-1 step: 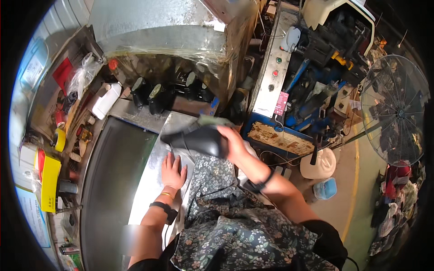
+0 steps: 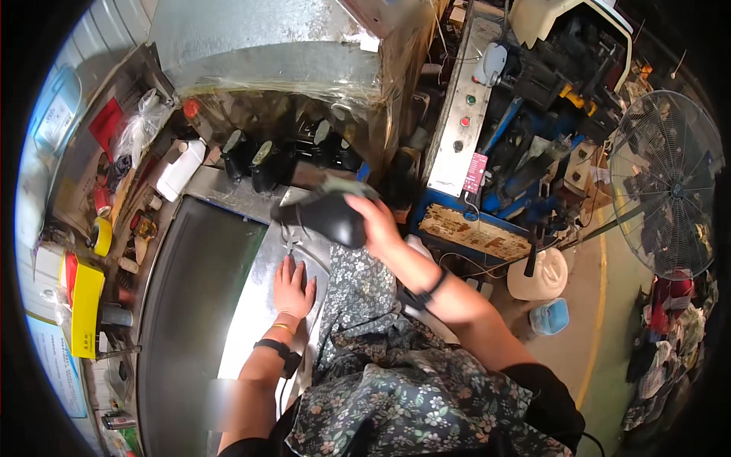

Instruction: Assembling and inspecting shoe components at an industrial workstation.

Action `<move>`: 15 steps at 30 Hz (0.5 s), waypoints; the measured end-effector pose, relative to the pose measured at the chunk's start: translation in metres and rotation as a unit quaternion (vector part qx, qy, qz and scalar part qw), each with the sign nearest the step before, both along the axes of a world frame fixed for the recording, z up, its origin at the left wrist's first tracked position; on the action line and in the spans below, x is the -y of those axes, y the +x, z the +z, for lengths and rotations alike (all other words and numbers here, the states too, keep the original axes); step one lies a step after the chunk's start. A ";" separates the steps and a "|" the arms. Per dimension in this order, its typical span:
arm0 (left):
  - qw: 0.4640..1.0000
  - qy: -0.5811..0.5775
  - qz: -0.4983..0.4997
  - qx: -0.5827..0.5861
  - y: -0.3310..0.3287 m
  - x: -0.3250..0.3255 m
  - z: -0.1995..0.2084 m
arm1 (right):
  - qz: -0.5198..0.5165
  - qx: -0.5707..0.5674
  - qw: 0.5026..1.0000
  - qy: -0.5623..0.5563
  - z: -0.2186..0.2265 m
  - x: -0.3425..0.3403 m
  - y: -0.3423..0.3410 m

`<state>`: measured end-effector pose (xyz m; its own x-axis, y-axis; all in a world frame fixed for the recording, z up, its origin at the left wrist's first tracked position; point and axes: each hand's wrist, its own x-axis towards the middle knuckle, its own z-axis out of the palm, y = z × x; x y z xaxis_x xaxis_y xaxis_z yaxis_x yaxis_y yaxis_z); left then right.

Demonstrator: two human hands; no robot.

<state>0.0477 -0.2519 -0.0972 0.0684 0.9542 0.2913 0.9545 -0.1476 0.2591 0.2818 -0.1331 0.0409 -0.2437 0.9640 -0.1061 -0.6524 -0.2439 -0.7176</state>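
Observation:
My right hand [image 2: 375,225] grips a glossy black shoe upper on a last [image 2: 331,218], tilted on its side above the metal ledge. A grey-green top shows along its far edge. My left hand [image 2: 292,289] lies flat on the shiny metal ledge [image 2: 247,324], fingers apart and holding nothing. Just beyond its fingertips is a small metal piece [image 2: 291,242], too small to name, with a thin cable [image 2: 314,257] beside it. Further off, several black shoes on lasts [image 2: 264,166] stand in the mouth of the metal housing [image 2: 266,65].
A dark conveyor belt [image 2: 190,320] runs along the left. Beside it, a shelf holds a white bottle [image 2: 181,169] and a yellow box [image 2: 87,308]. At right are a blue machine with a control panel [image 2: 457,145], a plastic jug [image 2: 539,276], a blue container [image 2: 550,316] and a large fan [image 2: 670,186].
My right hand has moved slightly left and away from me, carrying the black shoe upper with it. My left hand stays in place on the ledge.

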 end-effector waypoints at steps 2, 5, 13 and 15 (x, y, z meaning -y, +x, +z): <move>1.000 -0.001 -0.014 -0.009 0.013 -0.011 0.012 | -0.134 0.212 0.946 0.204 -0.024 -0.082 -0.046; 1.000 -0.017 0.010 -0.007 0.009 -0.005 0.008 | -0.012 0.523 0.813 0.255 -0.010 -0.090 -0.092; 0.999 -0.008 -0.018 -0.032 -0.003 -0.007 -0.004 | 0.396 0.436 0.704 0.396 -0.043 0.063 -0.014; 1.000 0.015 -0.006 -0.002 0.000 -0.005 -0.001 | 0.304 0.507 0.703 0.396 -0.056 0.106 0.029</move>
<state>0.0476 -0.2470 -0.0985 0.0807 0.9444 0.3186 0.9537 -0.1661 0.2508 0.3109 -0.2395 -0.0154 -0.8220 0.5693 -0.0116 0.3440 0.4803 -0.8068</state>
